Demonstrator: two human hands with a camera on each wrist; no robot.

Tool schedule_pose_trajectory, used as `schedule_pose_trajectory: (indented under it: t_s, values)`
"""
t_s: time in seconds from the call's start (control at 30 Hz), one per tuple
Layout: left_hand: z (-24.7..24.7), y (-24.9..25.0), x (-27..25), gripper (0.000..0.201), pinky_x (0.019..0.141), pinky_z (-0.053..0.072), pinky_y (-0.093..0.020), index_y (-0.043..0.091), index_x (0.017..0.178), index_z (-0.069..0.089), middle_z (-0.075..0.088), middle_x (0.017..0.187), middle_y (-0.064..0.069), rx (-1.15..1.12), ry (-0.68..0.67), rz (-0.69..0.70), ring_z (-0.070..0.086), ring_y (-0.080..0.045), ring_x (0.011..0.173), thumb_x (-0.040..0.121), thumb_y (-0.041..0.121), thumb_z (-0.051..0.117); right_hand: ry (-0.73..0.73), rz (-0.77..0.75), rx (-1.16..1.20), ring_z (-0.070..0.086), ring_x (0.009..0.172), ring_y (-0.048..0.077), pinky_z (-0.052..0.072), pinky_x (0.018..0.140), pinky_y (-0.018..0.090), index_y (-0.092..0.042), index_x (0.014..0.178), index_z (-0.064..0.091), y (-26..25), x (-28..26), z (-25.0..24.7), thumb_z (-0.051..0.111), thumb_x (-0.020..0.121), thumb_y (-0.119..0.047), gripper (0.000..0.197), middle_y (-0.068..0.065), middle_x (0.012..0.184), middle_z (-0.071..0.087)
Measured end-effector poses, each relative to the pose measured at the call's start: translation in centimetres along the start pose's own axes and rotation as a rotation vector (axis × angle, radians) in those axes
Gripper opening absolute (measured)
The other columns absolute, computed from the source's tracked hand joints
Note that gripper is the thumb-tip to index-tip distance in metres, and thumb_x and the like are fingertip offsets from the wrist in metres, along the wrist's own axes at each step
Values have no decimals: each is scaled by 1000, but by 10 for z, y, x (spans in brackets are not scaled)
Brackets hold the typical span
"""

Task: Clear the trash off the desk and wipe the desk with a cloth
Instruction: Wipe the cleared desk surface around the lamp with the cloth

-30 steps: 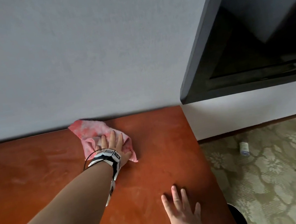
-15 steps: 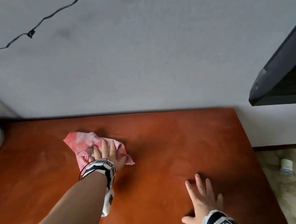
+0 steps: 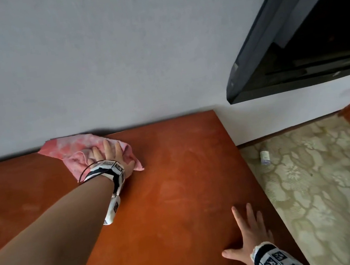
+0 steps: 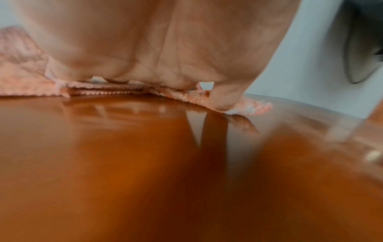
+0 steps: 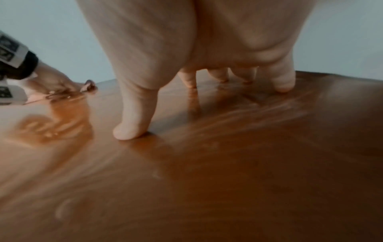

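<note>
A crumpled pink cloth [image 3: 74,148] lies on the red-brown desk [image 3: 178,188] at its back edge by the wall. My left hand [image 3: 108,153] presses flat on the cloth with straight fingers. From the left wrist view the palm [image 4: 145,49] bears down on the cloth [image 4: 22,77], whose edge shows under the hand. My right hand [image 3: 250,232] rests flat on the desk near its right front, fingers spread. The right wrist view has its fingertips [image 5: 132,131] touching the bare wood [image 5: 207,180]. No trash shows on the desk.
A grey wall [image 3: 112,51] runs behind the desk. A dark screen [image 3: 315,43] hangs at the upper right. Right of the desk lies patterned floor [image 3: 325,189] with a small white roll [image 3: 265,157] on it.
The left hand has slid the cloth back to the desk's rear edge by the wall. The view has swung right. The right hand stays flat on the desk.
</note>
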State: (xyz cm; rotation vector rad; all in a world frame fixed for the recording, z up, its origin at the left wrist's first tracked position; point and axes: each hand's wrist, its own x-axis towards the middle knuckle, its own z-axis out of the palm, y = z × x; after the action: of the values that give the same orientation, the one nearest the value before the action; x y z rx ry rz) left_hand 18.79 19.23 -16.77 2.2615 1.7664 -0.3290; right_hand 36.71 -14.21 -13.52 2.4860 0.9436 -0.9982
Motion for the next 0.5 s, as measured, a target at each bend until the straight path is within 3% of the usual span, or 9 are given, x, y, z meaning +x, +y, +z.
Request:
schedule_pose_trajectory:
  t_s: [0.1, 0.23, 0.37, 0.5]
  values:
    - [11, 60, -19, 81, 114, 1, -57, 31, 151, 5, -11, 160, 0, 19, -88, 149, -11, -39, 144, 85, 60, 43, -38, -14, 2, -21, 145, 31, 13, 115, 56, -42, 146, -22, 2, 5, -3, 71, 65, -67, 126, 0, 153, -35]
    - [28, 136, -47, 86, 115, -3, -58, 32, 152, -4, -19, 159, 1, 65, -172, 267, -18, -36, 145, 87, 60, 44, -57, -47, -15, -21, 145, 33, 15, 114, 58, -42, 146, -22, 7, 12, -4, 72, 66, -65, 125, -1, 153, -36]
    - [32, 172, -36, 85, 114, -4, -59, 32, 151, -8, -20, 159, 1, 57, -161, 268, -18, -37, 144, 87, 62, 40, -107, -98, -80, -20, 144, 35, 20, 113, 57, -42, 146, -20, 16, 19, -10, 73, 71, -59, 121, -2, 154, -35]
    - [31, 195, -19, 83, 113, -1, -59, 34, 151, 1, -12, 160, 3, 8, -104, 209, -13, -38, 145, 85, 64, 42, -142, -275, -165, -24, 143, 36, 10, 115, 58, -45, 147, -14, 39, 26, -18, 73, 77, -47, 112, -5, 153, -37]
